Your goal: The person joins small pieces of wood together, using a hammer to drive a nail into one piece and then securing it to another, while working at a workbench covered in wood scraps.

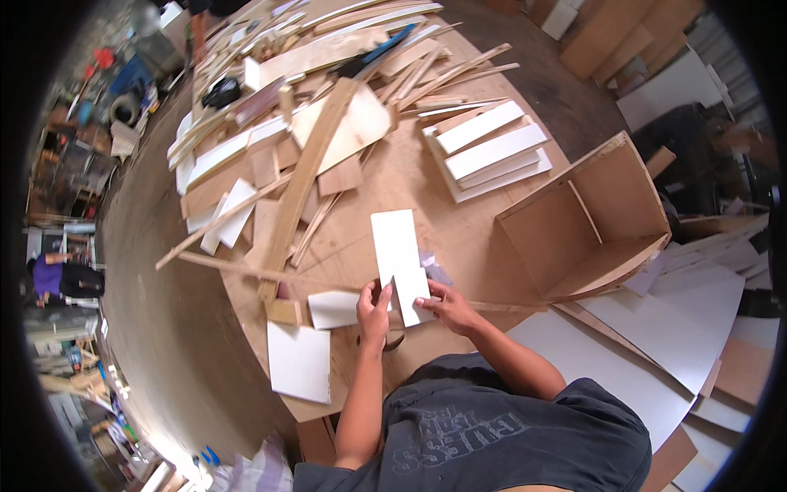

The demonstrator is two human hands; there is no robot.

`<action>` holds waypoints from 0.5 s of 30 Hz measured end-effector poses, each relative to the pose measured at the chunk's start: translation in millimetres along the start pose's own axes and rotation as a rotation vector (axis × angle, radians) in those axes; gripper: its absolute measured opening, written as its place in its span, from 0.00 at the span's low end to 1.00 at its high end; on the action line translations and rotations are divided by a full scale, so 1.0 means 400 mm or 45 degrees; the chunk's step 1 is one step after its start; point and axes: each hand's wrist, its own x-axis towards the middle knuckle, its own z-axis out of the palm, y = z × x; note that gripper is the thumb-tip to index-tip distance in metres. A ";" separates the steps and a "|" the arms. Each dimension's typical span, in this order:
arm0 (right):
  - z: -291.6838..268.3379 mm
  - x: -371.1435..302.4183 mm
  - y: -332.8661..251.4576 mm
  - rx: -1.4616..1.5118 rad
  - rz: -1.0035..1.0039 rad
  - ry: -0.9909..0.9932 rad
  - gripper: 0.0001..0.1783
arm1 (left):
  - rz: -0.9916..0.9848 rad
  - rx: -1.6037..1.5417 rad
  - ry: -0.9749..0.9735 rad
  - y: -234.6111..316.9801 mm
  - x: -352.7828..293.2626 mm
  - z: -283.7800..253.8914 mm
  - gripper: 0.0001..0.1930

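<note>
**White panel held at its near end, long axis running away from both hands**

Finding 1, position. The white panel [399,264] lies just below the centre of the frame on the plywood worktop [459,238]. It is a flat, narrow rectangle with a smooth, matte white face and square-cut edges. Its long axis runs from the lower centre toward the upper centre of the frame, tilted slightly left at the top, so nearly the whole length extends beyond the hands.

Finding 2, grip. The left hand [374,310] sits at the panel's lower left edge, fingers curled closed with the thumb side against the board. The right hand [447,305] is at the lower right corner, fingers pinched onto the edge. Both appear to have hold of the panel; whether the far end rests on the worktop or is lifted cannot be told. The two hands are about equally near the panel, one on each long side.

Finding 3, surroundings. Just left of the left hand lies a small white offcut [332,309], and below it a square white board [299,361] overhanging the table edge. At centre right stands an open plywood box [586,217], bare brown wood with a thin divider. Above centre right is a stack of white strips [492,152], and across the upper left a loose heap of raw wood slats [303,180], rough and unfinished.
</note>
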 end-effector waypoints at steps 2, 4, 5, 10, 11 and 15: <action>0.065 -0.019 0.050 -0.186 -0.012 -0.114 0.30 | 0.000 -0.125 0.044 -0.051 -0.083 -0.089 0.18; 0.116 -0.023 0.107 -0.239 -0.007 -0.110 0.28 | 0.004 -0.312 0.155 -0.101 -0.157 -0.155 0.13; 0.132 -0.020 0.139 -0.264 -0.006 -0.101 0.27 | -0.021 -0.374 0.172 -0.117 -0.187 -0.185 0.14; 0.154 0.061 0.159 -0.562 -0.195 0.100 0.24 | -0.088 -0.420 0.300 -0.196 -0.305 -0.329 0.17; 0.174 0.069 0.109 -0.474 -0.237 0.205 0.23 | -0.070 -0.399 0.305 -0.214 -0.316 -0.353 0.18; 0.164 0.219 0.073 -0.703 -0.339 0.637 0.26 | -0.057 -0.289 0.327 -0.260 -0.341 -0.428 0.17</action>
